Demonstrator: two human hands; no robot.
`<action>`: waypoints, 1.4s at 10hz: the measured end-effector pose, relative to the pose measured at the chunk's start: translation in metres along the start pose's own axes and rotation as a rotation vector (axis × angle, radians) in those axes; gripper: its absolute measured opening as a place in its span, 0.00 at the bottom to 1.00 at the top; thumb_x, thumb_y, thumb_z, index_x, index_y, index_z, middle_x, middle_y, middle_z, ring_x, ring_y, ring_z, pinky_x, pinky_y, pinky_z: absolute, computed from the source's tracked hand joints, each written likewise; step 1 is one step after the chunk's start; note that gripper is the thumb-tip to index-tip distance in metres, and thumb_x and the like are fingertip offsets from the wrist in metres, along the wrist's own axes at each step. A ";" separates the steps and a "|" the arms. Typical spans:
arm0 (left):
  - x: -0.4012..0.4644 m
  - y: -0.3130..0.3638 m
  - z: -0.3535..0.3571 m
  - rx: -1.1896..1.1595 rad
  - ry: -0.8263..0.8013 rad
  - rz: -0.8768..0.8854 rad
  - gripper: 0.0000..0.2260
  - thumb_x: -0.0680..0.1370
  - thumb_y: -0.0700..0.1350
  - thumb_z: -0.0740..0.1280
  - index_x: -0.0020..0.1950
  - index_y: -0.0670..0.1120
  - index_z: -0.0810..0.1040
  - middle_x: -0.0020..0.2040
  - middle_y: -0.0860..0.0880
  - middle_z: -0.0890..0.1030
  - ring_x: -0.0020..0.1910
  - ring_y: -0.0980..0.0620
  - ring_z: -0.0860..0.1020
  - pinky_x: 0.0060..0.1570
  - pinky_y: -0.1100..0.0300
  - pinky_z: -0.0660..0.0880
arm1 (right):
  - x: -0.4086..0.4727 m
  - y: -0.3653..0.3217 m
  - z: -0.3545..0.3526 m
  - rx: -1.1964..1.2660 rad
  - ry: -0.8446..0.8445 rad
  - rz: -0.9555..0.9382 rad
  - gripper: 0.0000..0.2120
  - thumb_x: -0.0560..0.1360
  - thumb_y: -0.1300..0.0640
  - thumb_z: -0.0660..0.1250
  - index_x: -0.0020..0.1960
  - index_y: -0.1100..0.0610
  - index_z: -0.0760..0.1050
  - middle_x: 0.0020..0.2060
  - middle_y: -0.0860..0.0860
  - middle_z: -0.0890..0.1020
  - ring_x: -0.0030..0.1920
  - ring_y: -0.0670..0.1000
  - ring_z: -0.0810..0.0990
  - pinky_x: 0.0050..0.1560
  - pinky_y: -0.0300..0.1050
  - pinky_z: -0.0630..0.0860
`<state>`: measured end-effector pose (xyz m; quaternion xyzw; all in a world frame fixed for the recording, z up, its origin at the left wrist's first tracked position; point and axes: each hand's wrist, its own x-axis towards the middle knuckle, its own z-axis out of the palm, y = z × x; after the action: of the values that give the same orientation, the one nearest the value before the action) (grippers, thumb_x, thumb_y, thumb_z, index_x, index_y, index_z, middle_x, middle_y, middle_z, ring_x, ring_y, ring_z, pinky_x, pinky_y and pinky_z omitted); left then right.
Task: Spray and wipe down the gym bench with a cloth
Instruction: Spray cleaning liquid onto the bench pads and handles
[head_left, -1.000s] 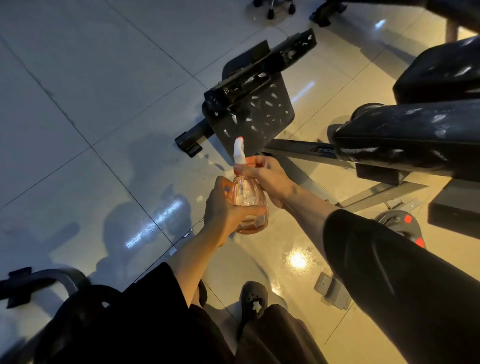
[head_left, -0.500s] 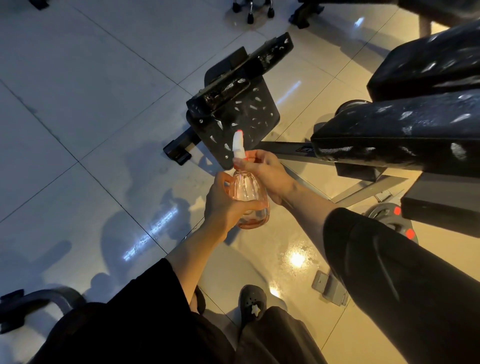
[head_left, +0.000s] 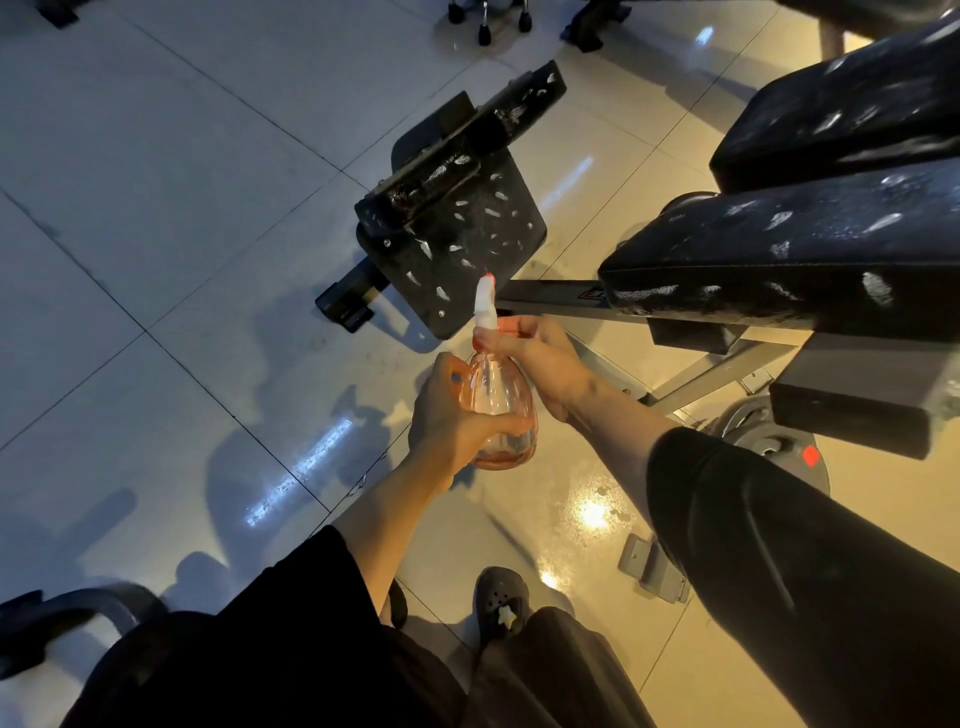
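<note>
**Both hands on the spray bottle beside the wet bench**

Since a moment ago the bench pads and footplate have slid right and down in view, while the hands have hardly shifted. Left hand (head_left: 452, 415) curls round the belly of the pink spray bottle (head_left: 501, 410), held upright over the tiled floor (head_left: 156, 208). Right hand (head_left: 540, 358) grips its neck, fingers wrapped below the white nozzle (head_left: 485, 304). Just beyond, the black footplate (head_left: 467, 244) is flecked with spray. To the right, the bench pad (head_left: 779, 265) carries white streaks too. A small label on the grey frame bar (head_left: 550, 301) is too blurred to read. Near the bottom, a dark shoe (head_left: 501, 603) bears a star charm.
</note>
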<state>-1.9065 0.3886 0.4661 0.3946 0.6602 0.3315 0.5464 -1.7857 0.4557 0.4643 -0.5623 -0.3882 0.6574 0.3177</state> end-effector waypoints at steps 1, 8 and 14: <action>-0.008 -0.009 0.004 0.010 -0.031 -0.025 0.30 0.60 0.38 0.82 0.57 0.46 0.71 0.48 0.50 0.79 0.44 0.55 0.79 0.40 0.64 0.73 | -0.006 0.011 -0.004 0.001 0.000 0.017 0.16 0.72 0.57 0.74 0.56 0.64 0.76 0.44 0.56 0.83 0.42 0.49 0.84 0.42 0.42 0.79; -0.041 -0.060 -0.034 0.148 0.069 -0.158 0.35 0.56 0.60 0.80 0.56 0.51 0.70 0.51 0.52 0.79 0.50 0.55 0.78 0.48 0.59 0.78 | -0.026 0.042 0.051 -0.104 -0.194 0.085 0.11 0.73 0.54 0.73 0.50 0.60 0.78 0.35 0.49 0.82 0.39 0.46 0.83 0.39 0.39 0.77; -0.015 -0.004 -0.060 0.002 0.143 0.027 0.28 0.64 0.36 0.80 0.59 0.46 0.71 0.46 0.53 0.79 0.42 0.55 0.79 0.37 0.70 0.76 | 0.004 -0.022 0.071 -0.102 -0.097 -0.015 0.18 0.72 0.51 0.74 0.55 0.62 0.78 0.48 0.58 0.83 0.48 0.54 0.84 0.49 0.49 0.82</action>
<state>-1.9645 0.3727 0.4807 0.3792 0.6924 0.3655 0.4932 -1.8566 0.4590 0.4866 -0.5424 -0.4404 0.6608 0.2741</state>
